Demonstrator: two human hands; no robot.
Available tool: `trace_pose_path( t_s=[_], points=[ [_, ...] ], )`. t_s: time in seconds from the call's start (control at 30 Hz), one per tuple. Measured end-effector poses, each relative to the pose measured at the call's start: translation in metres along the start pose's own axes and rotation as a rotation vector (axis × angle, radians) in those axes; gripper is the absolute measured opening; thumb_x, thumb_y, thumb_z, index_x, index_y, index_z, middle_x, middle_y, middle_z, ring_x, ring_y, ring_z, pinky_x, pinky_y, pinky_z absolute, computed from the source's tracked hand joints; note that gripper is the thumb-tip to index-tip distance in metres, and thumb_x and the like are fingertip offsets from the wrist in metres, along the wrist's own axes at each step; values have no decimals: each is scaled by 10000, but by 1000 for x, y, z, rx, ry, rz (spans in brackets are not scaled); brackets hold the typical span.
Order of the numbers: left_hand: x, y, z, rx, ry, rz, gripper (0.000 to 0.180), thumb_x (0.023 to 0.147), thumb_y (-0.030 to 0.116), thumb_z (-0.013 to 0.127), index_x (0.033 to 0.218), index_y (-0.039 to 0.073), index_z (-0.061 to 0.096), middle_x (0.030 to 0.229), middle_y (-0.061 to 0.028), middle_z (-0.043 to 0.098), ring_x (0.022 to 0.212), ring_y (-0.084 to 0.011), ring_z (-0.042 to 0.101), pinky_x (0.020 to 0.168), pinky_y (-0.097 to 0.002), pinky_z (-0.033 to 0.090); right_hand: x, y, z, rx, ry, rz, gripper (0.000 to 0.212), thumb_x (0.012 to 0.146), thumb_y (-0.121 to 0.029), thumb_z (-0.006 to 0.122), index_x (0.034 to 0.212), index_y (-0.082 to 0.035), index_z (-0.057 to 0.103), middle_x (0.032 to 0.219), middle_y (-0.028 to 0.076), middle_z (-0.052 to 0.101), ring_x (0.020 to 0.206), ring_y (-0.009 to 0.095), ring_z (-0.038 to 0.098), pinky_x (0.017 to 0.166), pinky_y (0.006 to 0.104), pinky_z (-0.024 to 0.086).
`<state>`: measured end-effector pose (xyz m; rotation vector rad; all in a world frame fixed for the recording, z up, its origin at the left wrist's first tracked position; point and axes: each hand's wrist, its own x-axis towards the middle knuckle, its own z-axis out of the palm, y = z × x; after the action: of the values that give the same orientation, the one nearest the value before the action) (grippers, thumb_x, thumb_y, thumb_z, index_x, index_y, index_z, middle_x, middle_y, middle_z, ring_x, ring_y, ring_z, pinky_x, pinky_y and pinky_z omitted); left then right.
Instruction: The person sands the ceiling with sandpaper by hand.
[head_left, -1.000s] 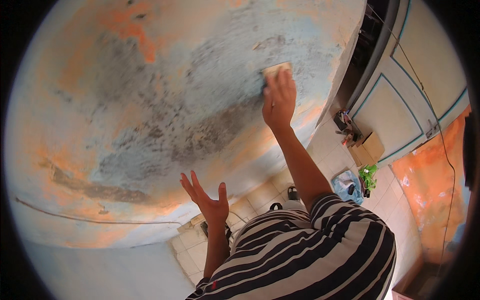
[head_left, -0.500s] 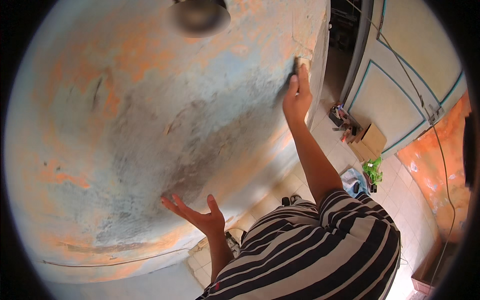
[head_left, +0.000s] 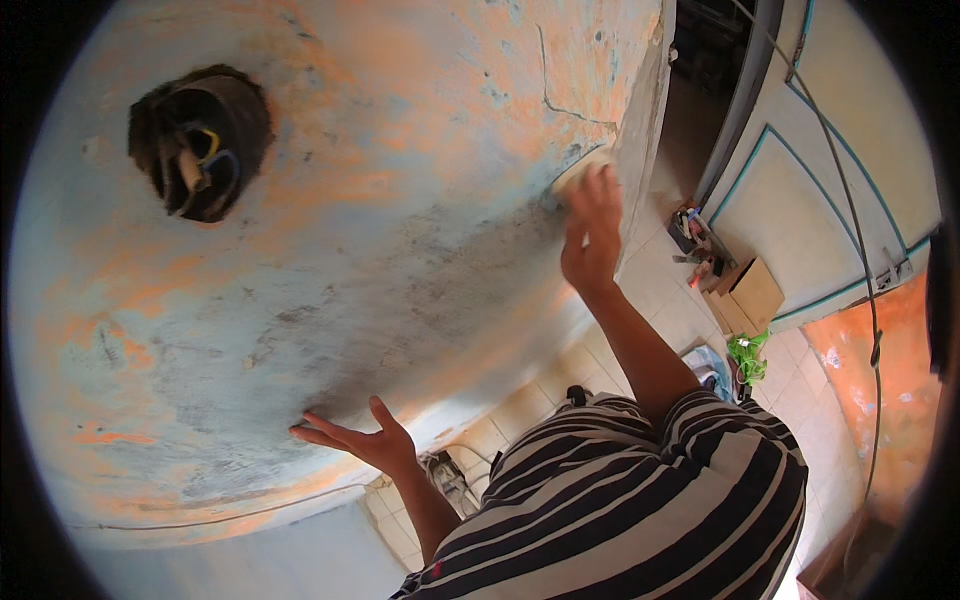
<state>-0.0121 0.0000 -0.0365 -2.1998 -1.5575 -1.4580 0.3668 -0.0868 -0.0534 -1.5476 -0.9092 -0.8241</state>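
Note:
In front of me stretches a wall point(head_left: 420, 265) with patchy orange, pale blue and grey paint. My right hand point(head_left: 594, 232) is up by the wall's right edge. Its fingers press a flat, pale tan pad or block point(head_left: 580, 173) against the surface; the exact kind is hard to make out. Lower and to the left, my left hand point(head_left: 368, 440) is open, fingers spread and thumb raised, close to the dark grey patch. Whether its fingertips touch the wall cannot be told.
A round hole point(head_left: 200, 140) with loose wires opens in the wall at upper left. A thin crack runs above the pad. On the tiled floor at right stand cardboard point(head_left: 750, 297), a tool container point(head_left: 690, 232) and a green bundle point(head_left: 747, 358). A cable point(head_left: 850, 190) hangs before the pale door point(head_left: 785, 220).
The right hand and pad have shifted slightly down and left, the pad now tilted. My left hand has moved a little left and down. The view has shifted, showing the whole hole.

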Motion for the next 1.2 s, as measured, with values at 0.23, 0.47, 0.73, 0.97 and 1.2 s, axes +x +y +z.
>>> trace_pose_path(
  t_s=[0.23, 0.47, 0.73, 0.97, 1.2],
  points=[
    [-24, 5, 13, 36, -101, 6, 1033, 937, 485, 720, 1677, 140, 87, 1715, -242, -104, 1585, -467, -33, 1209, -673, 222, -12, -2, 1, -26, -100, -26, 388, 1046, -97, 486, 1400, -48, 636, 1564, 187, 507, 1520, 400, 369, 1238, 565, 202],
    [-47, 13, 13, -36, -247, 12, 1070, 931, 429, 745, 1677, 155, 28, 1696, -267, -159, 1570, -500, -83, 1199, -709, 196, -17, -21, 13, 72, -3, -25, 354, 1037, -156, 498, 1346, -91, 659, 1518, 187, 542, 1507, 409, 374, 1233, 590, 177],
    [-22, -25, -10, -62, 15, -16, 1102, 940, 529, 700, 1666, 109, -14, 1692, -274, -170, 1571, -494, -75, 1223, -697, 124, -19, -61, 25, 158, 121, 60, 351, 1010, -158, 549, 1324, -223, 689, 1516, 88, 568, 1499, 381, 404, 1220, 645, 144],
    [-2, -89, -56, -69, -19, 35, 1037, 955, 485, 699, 1666, 97, 52, 1699, -275, -131, 1577, -489, -44, 1216, -694, 150, -50, -119, 41, 123, 77, 205, 415, 1035, -118, 452, 1407, -167, 630, 1566, 159, 509, 1530, 394, 345, 1220, 625, 135],
    [20, -161, -80, -114, -30, 151, 1012, 964, 490, 684, 1662, 77, 78, 1701, -278, -100, 1576, -490, -49, 1207, -706, 142, -104, -184, 54, -130, -200, -99, 436, 1035, -106, 421, 1426, -131, 612, 1589, 152, 481, 1529, 401, 341, 1235, 580, 175]
  ],
)
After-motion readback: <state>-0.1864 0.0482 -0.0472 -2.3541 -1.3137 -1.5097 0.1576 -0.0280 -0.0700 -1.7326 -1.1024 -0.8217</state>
